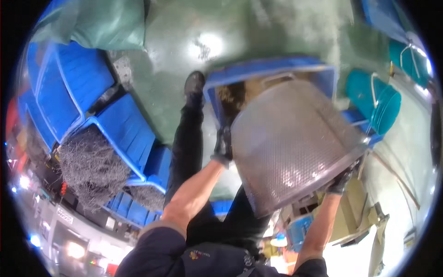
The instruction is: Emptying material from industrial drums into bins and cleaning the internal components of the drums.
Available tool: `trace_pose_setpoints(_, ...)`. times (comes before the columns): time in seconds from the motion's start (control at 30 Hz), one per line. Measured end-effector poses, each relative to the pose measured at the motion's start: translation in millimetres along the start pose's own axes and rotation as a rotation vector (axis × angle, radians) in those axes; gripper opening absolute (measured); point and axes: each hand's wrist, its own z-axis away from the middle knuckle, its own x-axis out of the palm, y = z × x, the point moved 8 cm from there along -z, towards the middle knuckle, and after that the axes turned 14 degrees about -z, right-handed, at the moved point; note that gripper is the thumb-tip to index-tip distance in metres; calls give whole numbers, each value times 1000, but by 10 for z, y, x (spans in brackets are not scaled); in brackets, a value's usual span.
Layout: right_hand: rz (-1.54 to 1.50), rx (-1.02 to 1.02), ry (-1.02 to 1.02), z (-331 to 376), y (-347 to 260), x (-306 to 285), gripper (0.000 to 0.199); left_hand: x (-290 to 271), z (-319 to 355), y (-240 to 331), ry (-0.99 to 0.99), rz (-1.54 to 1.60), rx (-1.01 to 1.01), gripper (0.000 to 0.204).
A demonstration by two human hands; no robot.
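Note:
A large perforated metal basket (290,138) is tilted in front of me, its dimpled outer wall facing up. My left hand (223,147), in a dark glove, grips its left edge. At its lower right edge my right hand (344,179), also gloved, is closed on the rim; some of its fingers are hidden by the basket. The far end of the basket leans over a blue crate (272,67) on the floor. Inside the crate lies some brown material (231,96), and a wire handle shows there. The basket covers the rest of the crate.
Blue crates (127,134) stand stacked at my left, one heaped with thin grey metal pieces (92,166). Teal buckets (374,101) sit at the right. A green sack (108,23) lies at far left; cardboard (348,212) is near my right arm.

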Motion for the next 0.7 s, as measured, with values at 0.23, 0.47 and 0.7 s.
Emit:
trace_pose_setpoints(0.23, 231, -75, -63, 265, -425, -839, 64, 74, 231, -190, -93, -710, 337, 49)
trace_pose_setpoints(0.47, -245, 45, 67, 249, -51, -597, 57, 175, 0, 99, 21, -597, 352, 44)
trace_pose_setpoints(0.7, 432, -333, -84, 548, -394, -413, 56, -164, 202, 5, 5, -247, 227, 32)
